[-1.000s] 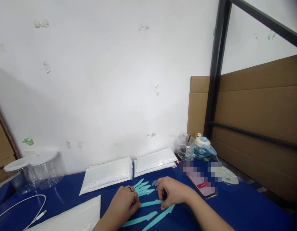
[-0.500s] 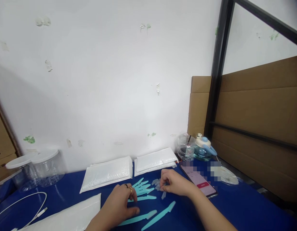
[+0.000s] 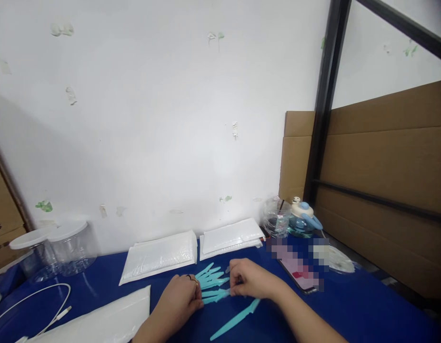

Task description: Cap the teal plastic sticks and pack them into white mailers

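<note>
Head view: left hand (image 3: 183, 296) pinches razor (image 3: 214, 298), right hand (image 3: 246, 280) its tip (image 3: 226, 292); fan (image 3: 210, 278) looks done, loose razor (image 3: 234, 324) probably remaining.

Room lies between left hand (image 3: 180, 299) and lone turquoise tool (image 3: 234, 321); white packets (image 3: 232, 238) block behind.

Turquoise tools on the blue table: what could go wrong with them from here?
The left hand and right hand are close to the fanned turquoise tools, so a slip might disturb the fan. The single turquoise tool lies near the right hand too, and could perhaps be brushed aside.
</note>
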`<state>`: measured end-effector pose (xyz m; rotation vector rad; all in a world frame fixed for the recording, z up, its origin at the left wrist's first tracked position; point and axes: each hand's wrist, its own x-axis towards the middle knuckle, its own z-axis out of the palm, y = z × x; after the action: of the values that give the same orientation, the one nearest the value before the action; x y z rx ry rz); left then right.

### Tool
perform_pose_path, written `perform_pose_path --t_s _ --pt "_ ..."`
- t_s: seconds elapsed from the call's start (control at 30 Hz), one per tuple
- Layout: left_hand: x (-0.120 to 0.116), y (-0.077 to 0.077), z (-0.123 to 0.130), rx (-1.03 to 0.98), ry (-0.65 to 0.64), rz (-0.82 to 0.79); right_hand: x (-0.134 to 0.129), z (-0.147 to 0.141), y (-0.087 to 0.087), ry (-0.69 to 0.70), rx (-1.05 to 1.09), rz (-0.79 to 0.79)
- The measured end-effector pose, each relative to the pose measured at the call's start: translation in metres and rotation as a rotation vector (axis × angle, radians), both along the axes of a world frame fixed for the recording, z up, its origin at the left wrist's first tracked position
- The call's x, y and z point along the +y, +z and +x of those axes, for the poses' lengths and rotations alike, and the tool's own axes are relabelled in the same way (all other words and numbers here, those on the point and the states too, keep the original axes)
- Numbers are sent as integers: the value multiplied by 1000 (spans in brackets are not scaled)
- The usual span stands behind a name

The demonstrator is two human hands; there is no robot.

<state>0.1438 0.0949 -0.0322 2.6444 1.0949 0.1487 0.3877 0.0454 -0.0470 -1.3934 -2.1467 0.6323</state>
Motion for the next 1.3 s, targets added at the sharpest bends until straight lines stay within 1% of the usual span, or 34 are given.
perform_pose_path --t_s 0.1,0.17,0.27,0.37,0.43,0.57,0.63,0.7,0.77,0.83,0.93,1.0,1.03,1.1,1.2,1.3 --pt "9 -2 -4 -20 55 13 -2 15 7 -150 -3 17" --pt "11 -2 -4 -61 92 6 -5 24 12 -180 -16 21" --pt "3 1 0 -119 95 -10 -11 36 17 -87 -78 -63" --pt "-13 3 6 -129 27 -65 -14 40 16 -8 -200 -223" --pt "-21 1 10 -133 -21 -114 -14 37 13 13 -256 -280" --pt "-26 -9 14 -127 -104 -141 -14 23 8 33 -278 -265" --pt "-22 -13 14 -101 -104 -131 -15 17 10 41 -264 -245" --pt "-17 -14 12 -81 -78 -110 -16 18 14 42 -253 -216" --pt "-12 -13 9 -94 -47 -77 -17 25 20 -4 -258 -171" --pt "-6 -10 5 -139 -26 -64 -18 37 24 -100 -275 -125" --pt "-1 -9 3 -207 -17 -121 -19 53 27 -247 -296 -120" --pt "0 -10 3 -229 -21 -181 -18 56 26 -281 -292 -116" --pt "-1 -11 4 -240 -25 -204 -17 56 24 -263 -271 -103" --pt "-3 -11 4 -269 -43 -244 -14 51 20 -172 -208 -64" --pt "-8 -7 4 -310 -81 -295 -9 42 11 -42 -165 -62" --pt "-12 1 4 -301 -120 -342 -7 36 5 -16 -210 -85"
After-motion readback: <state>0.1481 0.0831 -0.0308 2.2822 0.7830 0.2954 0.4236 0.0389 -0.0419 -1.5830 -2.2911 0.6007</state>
